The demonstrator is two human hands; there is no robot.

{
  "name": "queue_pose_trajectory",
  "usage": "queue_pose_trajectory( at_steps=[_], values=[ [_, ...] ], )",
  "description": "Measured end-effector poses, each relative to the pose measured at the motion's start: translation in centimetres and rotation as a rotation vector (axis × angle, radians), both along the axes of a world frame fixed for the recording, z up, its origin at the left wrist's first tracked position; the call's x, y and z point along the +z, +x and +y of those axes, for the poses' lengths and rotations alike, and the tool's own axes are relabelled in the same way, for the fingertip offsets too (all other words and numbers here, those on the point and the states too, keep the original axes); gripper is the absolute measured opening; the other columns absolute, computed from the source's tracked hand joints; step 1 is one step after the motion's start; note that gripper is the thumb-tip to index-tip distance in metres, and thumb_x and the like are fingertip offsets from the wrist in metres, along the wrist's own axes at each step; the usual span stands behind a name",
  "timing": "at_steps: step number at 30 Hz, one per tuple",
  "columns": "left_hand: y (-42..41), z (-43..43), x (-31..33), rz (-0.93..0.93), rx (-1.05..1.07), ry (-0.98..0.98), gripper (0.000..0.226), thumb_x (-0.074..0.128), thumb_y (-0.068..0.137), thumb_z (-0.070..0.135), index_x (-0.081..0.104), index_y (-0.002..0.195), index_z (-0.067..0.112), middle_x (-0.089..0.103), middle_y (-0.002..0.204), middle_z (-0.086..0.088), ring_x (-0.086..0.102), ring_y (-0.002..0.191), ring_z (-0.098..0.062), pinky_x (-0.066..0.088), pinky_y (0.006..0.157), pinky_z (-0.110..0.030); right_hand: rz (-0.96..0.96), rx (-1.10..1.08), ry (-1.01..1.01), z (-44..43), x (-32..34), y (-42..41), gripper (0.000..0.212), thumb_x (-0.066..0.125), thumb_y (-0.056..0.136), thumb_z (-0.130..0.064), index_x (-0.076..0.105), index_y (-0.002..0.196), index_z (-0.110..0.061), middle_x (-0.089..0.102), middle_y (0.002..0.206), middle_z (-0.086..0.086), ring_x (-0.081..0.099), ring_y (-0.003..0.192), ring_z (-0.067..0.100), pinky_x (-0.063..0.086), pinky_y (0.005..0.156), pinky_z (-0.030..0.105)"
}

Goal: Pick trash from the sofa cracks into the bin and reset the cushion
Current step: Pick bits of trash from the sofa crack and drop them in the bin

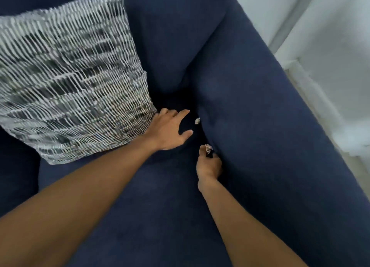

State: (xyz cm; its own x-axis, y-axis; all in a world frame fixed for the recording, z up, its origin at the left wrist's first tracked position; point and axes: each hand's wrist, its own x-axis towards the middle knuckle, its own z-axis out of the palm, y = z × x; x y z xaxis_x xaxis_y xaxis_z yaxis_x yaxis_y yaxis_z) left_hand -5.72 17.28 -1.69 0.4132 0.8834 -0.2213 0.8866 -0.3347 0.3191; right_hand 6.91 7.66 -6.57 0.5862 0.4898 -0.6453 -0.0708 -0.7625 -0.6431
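- Sofa (260, 106): dark blue; the crack between seat and armrest runs from centre toward 12 o'clock.
- Right hand (209, 164): at the crack just past centre toward 4 o'clock, fingertips pinched on a scrap of crumpled paper (208, 147) at the mouth of the gap.
- Second scrap (197, 120): lodged in the same crack, toward 12 o'clock from the held piece and apart from both hands.
- Left hand (170, 129): fingers spread and empty, palm on the seat, its back against the striped cushion (68, 82) at 10 o'clock.
- Technique: judged best to draw the pinched scrap straight up out of the gap, keeping the seat pressed down so the crack stays wide and the second piece does not slip deeper.
- Bin: not in view.
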Motion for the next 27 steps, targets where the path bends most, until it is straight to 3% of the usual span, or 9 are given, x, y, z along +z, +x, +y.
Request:
queue_pose_trajectory(
  at_steps=[2, 6, 9, 11, 14, 18, 20, 23, 27],
  values=[
    [1.2, 1.1, -2.8, 0.0, -0.006, -0.007, 0.072, 0.051, 0.088, 0.059, 0.034, 0.149, 0.025, 0.057, 0.132, -0.007, 0.044, 0.121, -0.032, 0.037, 0.102, -0.046, 0.027, -0.126, 0.039, 0.8, -1.7, -0.2, 0.043, 0.062, 0.095, -0.044, 0.066, 0.124, -0.012, 0.067, 0.117, -0.001, 0.062, 0.106, 0.018, 0.049, 0.093, 0.032],
    [3.3, 3.4, -7.3, -0.059, 0.015, -0.006, 0.06, 0.06, 0.087, 0.051, 0.051, 0.139, 0.022, 0.06, 0.123, -0.01, 0.048, 0.115, -0.036, 0.039, 0.098, -0.047, -0.029, -0.253, 0.129, 2.6, -4.5, -0.8, 0.04, 0.062, 0.095, -0.046, 0.073, 0.115, -0.013, 0.073, 0.112, 0.002, 0.066, 0.101, 0.017, 0.052, 0.092, 0.031],
    [4.7, 4.5, -9.4, -0.117, 0.017, 0.046, 0.039, 0.064, 0.086, 0.046, 0.066, 0.112, 0.017, 0.063, 0.107, -0.012, 0.053, 0.102, -0.037, 0.043, 0.089, -0.047, -0.025, -0.333, 0.174, 3.1, -5.6, -1.0, 0.037, 0.061, 0.096, -0.043, 0.075, 0.112, -0.013, 0.075, 0.106, 0.001, 0.068, 0.095, 0.013, 0.054, 0.09, 0.029],
    [5.4, 4.7, -10.3, -0.135, 0.029, 0.079, 0.03, 0.064, 0.088, 0.041, 0.068, 0.098, 0.013, 0.064, 0.101, -0.013, 0.053, 0.099, -0.038, 0.044, 0.085, -0.045, 0.035, -0.418, 0.197, 3.2, -5.9, -1.1, 0.035, 0.062, 0.097, -0.041, 0.075, 0.114, -0.014, 0.075, 0.104, 0.0, 0.069, 0.09, 0.007, 0.057, 0.085, 0.025],
    [5.8, 4.8, -11.1, -0.147, 0.057, 0.126, 0.024, 0.061, 0.093, 0.032, 0.071, 0.098, 0.01, 0.065, 0.102, -0.014, 0.051, 0.101, -0.038, 0.041, 0.083, -0.044, 0.112, -0.51, 0.223, 3.4, -6.3, -1.1, 0.031, 0.064, 0.096, -0.036, 0.075, 0.115, -0.014, 0.075, 0.105, 0.0, 0.069, 0.09, 0.005, 0.057, 0.077, 0.018],
    [5.2, 4.8, -10.6, -0.219, 0.03, 0.141, 0.017, 0.063, 0.093, 0.025, 0.074, 0.097, 0.012, 0.067, 0.098, -0.014, 0.052, 0.096, -0.039, 0.045, 0.082, -0.046, 0.145, -0.517, 0.25, 3.2, -6.0, -1.1, 0.026, 0.065, 0.096, -0.031, 0.076, 0.113, -0.013, 0.075, 0.106, 0.0, 0.069, 0.097, 0.008, 0.057, 0.085, 0.021],
    [4.8, 4.6, -9.9, -0.247, 0.022, 0.13, 0.014, 0.064, 0.092, 0.023, 0.075, 0.093, 0.013, 0.066, 0.093, -0.014, 0.053, 0.092, -0.038, 0.046, 0.081, -0.046, 0.168, -0.51, 0.267, 3.0, -5.4, -1.0, 0.025, 0.065, 0.096, -0.027, 0.076, 0.111, -0.01, 0.075, 0.106, 0.002, 0.069, 0.097, 0.009, 0.055, 0.079, 0.014],
    [3.4, 4.2, -8.4, -0.281, 0.039, 0.14, 0.01, 0.068, 0.09, 0.023, 0.076, 0.092, 0.017, 0.067, 0.087, -0.01, 0.055, 0.084, -0.033, 0.047, 0.079, -0.045, 0.137, -0.426, 0.309, 2.5, -3.9, -0.9, 0.021, 0.064, 0.097, -0.028, 0.075, 0.105, -0.012, 0.074, 0.101, 0.0, 0.068, 0.088, 0.004, 0.051, 0.065, 0.006],
    [0.7, 3.2, -4.5, -0.312, 0.049, 0.155, 0.013, 0.07, 0.089, 0.024, 0.076, 0.093, 0.014, 0.065, 0.083, -0.008, 0.056, 0.08, -0.029, 0.044, 0.08, -0.037, 0.067, -0.228, 0.398, 1.8, -0.1, -1.3, 0.015, 0.065, 0.096, -0.031, 0.073, 0.086, -0.023, 0.073, 0.086, -0.008, 0.066, 0.076, 0.0, 0.05, 0.068, 0.011]
  ],
)
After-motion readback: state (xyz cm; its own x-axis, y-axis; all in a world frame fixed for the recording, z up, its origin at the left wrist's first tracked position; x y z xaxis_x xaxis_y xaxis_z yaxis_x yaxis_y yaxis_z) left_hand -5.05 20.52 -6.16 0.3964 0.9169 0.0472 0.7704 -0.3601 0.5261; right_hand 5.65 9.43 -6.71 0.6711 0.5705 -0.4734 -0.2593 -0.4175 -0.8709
